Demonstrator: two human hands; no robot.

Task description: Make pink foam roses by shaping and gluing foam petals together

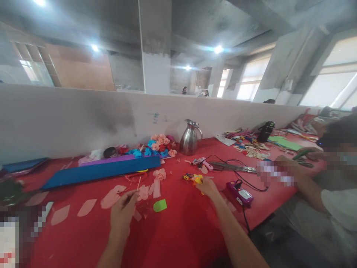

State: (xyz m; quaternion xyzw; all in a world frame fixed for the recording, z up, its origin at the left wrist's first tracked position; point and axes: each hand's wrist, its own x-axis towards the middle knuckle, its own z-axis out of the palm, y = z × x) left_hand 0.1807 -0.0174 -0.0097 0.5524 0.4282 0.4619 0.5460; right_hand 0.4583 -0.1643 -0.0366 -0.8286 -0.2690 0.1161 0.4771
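Note:
My left hand (124, 208) pinches a thin pale stick (139, 183) upright between thumb and fingertips, over pink petal-shaped pieces. My right hand (209, 188) is closed around a yellow glue gun (197, 179), its dark, cluttered-looking front end pointing left. Between the hands lie a green paper piece (160, 205) and a pink strip (157, 188). Just beyond them is a pink paper flower (160, 174). Loose pink petals (87, 207) are spread to the left of my left hand.
A long blue box-like piece (106, 171) lies behind the petals, with a heap of paper flowers (161, 143) beside a steel jug (190, 137). Right of my right hand sits a purple power strip (239, 193) with black cables. A co-worker (334, 178) sits at the right.

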